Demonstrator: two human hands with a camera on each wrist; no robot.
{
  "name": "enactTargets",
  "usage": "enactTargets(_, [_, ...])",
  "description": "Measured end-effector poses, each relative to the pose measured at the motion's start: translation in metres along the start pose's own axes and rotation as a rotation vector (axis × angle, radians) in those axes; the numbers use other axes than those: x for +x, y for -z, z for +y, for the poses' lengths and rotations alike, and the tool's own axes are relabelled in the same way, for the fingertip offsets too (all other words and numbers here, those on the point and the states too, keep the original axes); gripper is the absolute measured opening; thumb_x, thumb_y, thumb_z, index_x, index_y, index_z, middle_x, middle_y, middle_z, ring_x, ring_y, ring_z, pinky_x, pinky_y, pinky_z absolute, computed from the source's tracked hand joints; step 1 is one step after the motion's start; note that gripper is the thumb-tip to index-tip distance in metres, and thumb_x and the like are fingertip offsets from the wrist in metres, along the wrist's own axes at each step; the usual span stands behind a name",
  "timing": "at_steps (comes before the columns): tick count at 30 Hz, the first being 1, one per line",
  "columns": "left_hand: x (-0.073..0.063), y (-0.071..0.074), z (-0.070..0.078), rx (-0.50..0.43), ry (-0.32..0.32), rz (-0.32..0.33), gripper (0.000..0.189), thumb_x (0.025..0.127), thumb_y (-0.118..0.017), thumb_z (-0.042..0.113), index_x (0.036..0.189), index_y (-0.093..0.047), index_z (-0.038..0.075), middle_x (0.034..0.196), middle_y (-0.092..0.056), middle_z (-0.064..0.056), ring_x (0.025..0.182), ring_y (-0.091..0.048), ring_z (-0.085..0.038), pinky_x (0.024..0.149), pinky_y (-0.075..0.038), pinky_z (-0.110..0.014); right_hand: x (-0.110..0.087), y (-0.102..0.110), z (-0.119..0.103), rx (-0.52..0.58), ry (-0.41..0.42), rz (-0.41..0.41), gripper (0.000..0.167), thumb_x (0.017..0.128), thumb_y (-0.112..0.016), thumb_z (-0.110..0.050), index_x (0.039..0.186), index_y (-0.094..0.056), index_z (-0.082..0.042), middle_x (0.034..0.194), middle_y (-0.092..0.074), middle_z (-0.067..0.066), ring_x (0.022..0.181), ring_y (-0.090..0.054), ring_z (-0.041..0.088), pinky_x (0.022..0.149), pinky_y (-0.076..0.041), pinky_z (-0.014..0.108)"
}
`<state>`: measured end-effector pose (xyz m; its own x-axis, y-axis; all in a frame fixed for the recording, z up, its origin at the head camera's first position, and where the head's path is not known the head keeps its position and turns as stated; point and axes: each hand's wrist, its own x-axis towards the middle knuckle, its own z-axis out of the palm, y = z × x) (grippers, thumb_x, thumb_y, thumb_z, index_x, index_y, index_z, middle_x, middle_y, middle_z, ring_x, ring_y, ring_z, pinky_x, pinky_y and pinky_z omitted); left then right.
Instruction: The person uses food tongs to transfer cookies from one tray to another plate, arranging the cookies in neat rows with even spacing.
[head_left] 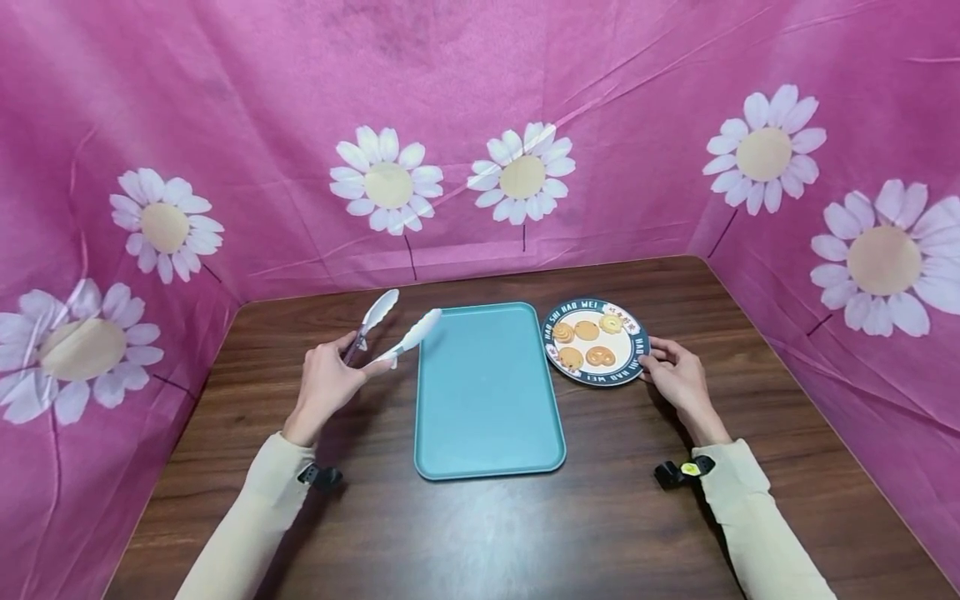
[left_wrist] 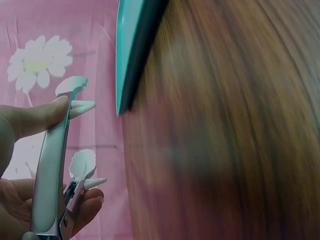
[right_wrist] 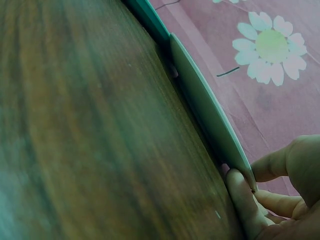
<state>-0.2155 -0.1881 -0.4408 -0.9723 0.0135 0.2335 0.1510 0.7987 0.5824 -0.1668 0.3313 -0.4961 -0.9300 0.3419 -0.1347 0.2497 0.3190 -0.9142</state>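
Note:
My left hand [head_left: 327,382] grips a pair of tongs [head_left: 411,337] with pale scalloped tips, held up with its arms spread apart. In the left wrist view the thumb lies along one arm of the tongs [left_wrist: 52,165] and the fingers curl behind the other. Nothing sits between the tips. On the right, my right hand [head_left: 678,379] pinches the rim of a round plate [head_left: 596,377] with a dark lettered border. Several cookies [head_left: 600,356] lie on it, one pretzel-shaped. The right wrist view shows thumb and fingers at the edge of the plate [right_wrist: 210,110].
A teal rectangular tray [head_left: 487,392] lies between the hands on the dark wooden table [head_left: 480,533]. The plate stands close beside the tray's upper right edge. A pink cloth with daisies [head_left: 465,67] hangs around the back and sides of the table.

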Motion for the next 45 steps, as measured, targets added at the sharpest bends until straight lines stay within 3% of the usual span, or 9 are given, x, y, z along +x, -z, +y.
enactTargets(7, [-0.004,0.010,-0.021,0.063,0.065,0.064,0.070,0.072,-0.093,0.049,0.123,-0.076,0.005,0.091,-0.076,-0.022,0.088,-0.069,-0.046,0.078,-0.051,-0.054,-0.002,0.000,-0.002,0.003,0.000,-0.004,0.050,0.102,-0.061,-0.011,0.149,-0.052,0.003,0.123,-0.064,0.017,0.078,-0.063,-0.014,0.073,-0.058,0.015])
enactTargets(11, [-0.007,0.014,-0.029,0.079,0.077,0.075,0.059,0.071,-0.094,0.047,0.110,-0.078,0.006,0.072,-0.065,-0.014,0.075,-0.060,-0.039,0.071,-0.047,-0.049,-0.002,0.001,-0.003,-0.012,0.003,0.003,0.050,0.102,-0.060,-0.011,0.149,-0.052,0.002,0.122,-0.063,0.016,0.077,-0.062,-0.014,0.073,-0.058,0.015])
enactTargets(15, [-0.010,0.016,-0.035,0.086,0.092,0.088,0.062,0.071,-0.095,0.045,0.114,-0.077,0.004,0.071,-0.067,-0.012,0.072,-0.058,-0.035,0.070,-0.045,-0.047,-0.003,0.002,-0.003,-0.014,0.002,0.006,0.050,0.102,-0.060,-0.011,0.149,-0.052,0.003,0.122,-0.063,0.017,0.077,-0.062,-0.014,0.072,-0.058,0.015])
enactTargets(22, [-0.013,0.018,-0.040,0.102,0.116,0.100,0.054,0.071,-0.095,0.043,0.100,-0.075,0.001,0.063,-0.055,-0.008,0.067,-0.050,-0.032,0.065,-0.039,-0.042,-0.004,0.002,-0.002,-0.001,-0.006,0.004,0.050,0.102,-0.061,-0.011,0.149,-0.052,0.003,0.118,-0.064,0.012,0.078,-0.063,-0.014,0.073,-0.059,0.015])
enactTargets(25, [-0.014,0.017,-0.041,0.110,0.128,0.091,0.055,0.072,-0.095,0.042,0.101,-0.075,0.000,0.062,-0.052,-0.005,0.067,-0.049,-0.031,0.066,-0.040,-0.043,-0.005,0.002,-0.001,-0.005,-0.007,0.003,0.050,0.102,-0.061,-0.011,0.149,-0.052,0.003,0.120,-0.064,0.015,0.078,-0.063,-0.014,0.073,-0.058,0.015])
enactTargets(30, [-0.016,0.016,-0.044,0.120,0.148,0.087,0.056,0.071,-0.095,0.042,0.102,-0.075,0.000,0.063,-0.054,-0.005,0.069,-0.053,-0.034,0.070,-0.044,-0.051,-0.006,0.002,0.000,0.001,-0.005,0.001,0.049,0.102,-0.060,-0.010,0.149,-0.052,0.003,0.119,-0.064,0.014,0.078,-0.063,-0.013,0.073,-0.059,0.015])
enactTargets(36, [-0.015,0.015,-0.043,0.124,0.164,0.063,0.058,0.073,-0.094,0.045,0.104,-0.073,0.000,0.068,-0.059,-0.008,0.073,-0.059,-0.036,0.068,-0.045,-0.052,-0.004,0.003,-0.002,0.014,-0.011,0.012,0.049,0.101,-0.062,-0.010,0.148,-0.053,0.004,0.110,-0.066,0.004,0.077,-0.063,-0.013,0.072,-0.058,0.015])
enactTargets(40, [-0.016,0.016,-0.042,0.122,0.142,0.047,0.062,0.075,-0.092,0.046,0.110,-0.072,-0.002,0.075,-0.064,-0.014,0.077,-0.063,-0.041,0.071,-0.047,-0.056,-0.004,0.003,-0.004,0.007,-0.013,0.012,0.050,0.102,-0.062,-0.010,0.148,-0.052,0.004,0.108,-0.065,0.002,0.077,-0.063,-0.013,0.072,-0.058,0.015])
enactTargets(45, [-0.019,0.017,-0.042,0.140,0.103,0.033,0.057,0.077,-0.091,0.045,0.103,-0.069,-0.001,0.072,-0.060,-0.014,0.076,-0.063,-0.044,0.073,-0.046,-0.059,-0.005,0.003,-0.004,0.028,-0.020,0.003,0.050,0.102,-0.062,-0.010,0.149,-0.051,0.004,0.101,-0.065,-0.007,0.077,-0.063,-0.013,0.073,-0.059,0.015])
